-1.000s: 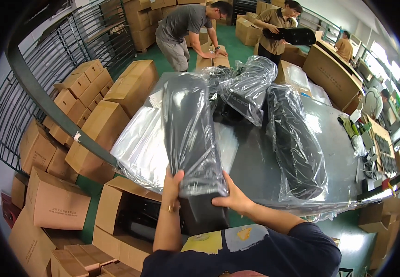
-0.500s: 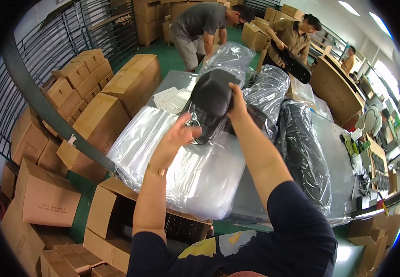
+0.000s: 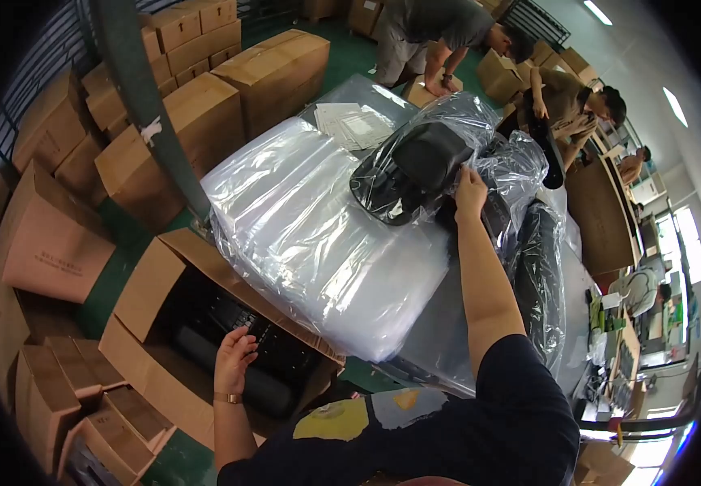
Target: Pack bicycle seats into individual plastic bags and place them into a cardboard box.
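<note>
**One hand in the carton, one on the bagged part**

Nearest, the left hand (image 3: 235, 358) reaches down into the open cardboard carton (image 3: 144, 304) at the foot of the table. Its fingers are loosely spread and rest on the dark contents inside; they close on nothing that I can see. A band shows at that wrist.

Just beyond the carton, a thick stack of clear plastic bags (image 3: 318, 235) lies across the grey table (image 3: 439, 340), its near edge overhanging the carton's flap.

Farther out, the right hand (image 3: 469, 193) is stretched to arm's length. Its fingers lie against the plastic wrap of a black moulded part in a clear bag (image 3: 415, 166), which sits on the table beyond the stack, propped against other bagged black parts (image 3: 541, 267) to the right. Whether the fingers pinch the film or only press on it cannot be told from here.

By my reading, the step in hand is a changeover: the bagged part is set down with the others, while the left hand goes to the carton for the next piece. The next move would call for a firm grip on that dark piece and a lift clear of the flaps and the overhanging bags.

Far off, paper sheets (image 3: 358, 123) lie at the table's end, closed cartons (image 3: 204, 113) are piled to the left, and other people (image 3: 439, 32) bend over their own work.
</note>
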{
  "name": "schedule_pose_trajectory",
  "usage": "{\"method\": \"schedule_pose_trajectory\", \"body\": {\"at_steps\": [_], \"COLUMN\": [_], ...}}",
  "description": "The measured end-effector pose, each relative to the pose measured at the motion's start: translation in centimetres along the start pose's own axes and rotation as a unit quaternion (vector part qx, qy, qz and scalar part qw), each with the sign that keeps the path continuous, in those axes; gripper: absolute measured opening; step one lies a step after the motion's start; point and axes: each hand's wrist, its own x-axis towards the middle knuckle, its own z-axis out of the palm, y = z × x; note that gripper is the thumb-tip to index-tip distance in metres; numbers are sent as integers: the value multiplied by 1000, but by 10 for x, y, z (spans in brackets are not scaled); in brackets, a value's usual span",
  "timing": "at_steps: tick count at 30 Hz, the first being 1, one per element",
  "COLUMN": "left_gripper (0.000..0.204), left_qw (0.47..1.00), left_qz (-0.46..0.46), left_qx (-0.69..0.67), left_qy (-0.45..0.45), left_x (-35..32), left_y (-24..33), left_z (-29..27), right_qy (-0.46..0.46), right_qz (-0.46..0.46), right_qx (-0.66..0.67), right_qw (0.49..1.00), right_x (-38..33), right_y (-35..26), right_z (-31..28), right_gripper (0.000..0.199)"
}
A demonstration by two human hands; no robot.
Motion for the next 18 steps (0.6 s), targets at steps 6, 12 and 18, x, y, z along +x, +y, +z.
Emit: {"method": "schedule_pose_trajectory", "body": {"at_steps": [6,12,18], "left_gripper": [26,21,16], "left_qw": [999,993,943], "left_qz": [-14,-79,-246], "left_qx": [-10,53,61], "left_qy": [34,67,215], "left_x": [-23,-16,-50], "left_y": [-31,-80,-176], "left_z": [-1,-22,-90], "right_qy": [101,4,-18], "right_qz": [-338,-348,-512], "right_qx": [-329,-568,-320], "right_qw": [876,745,797], "right_x": [9,117,-13], "right_y": [-53,-63,-62], "right_z": [16,-34,-31], "right_gripper": [56,33,15]}}
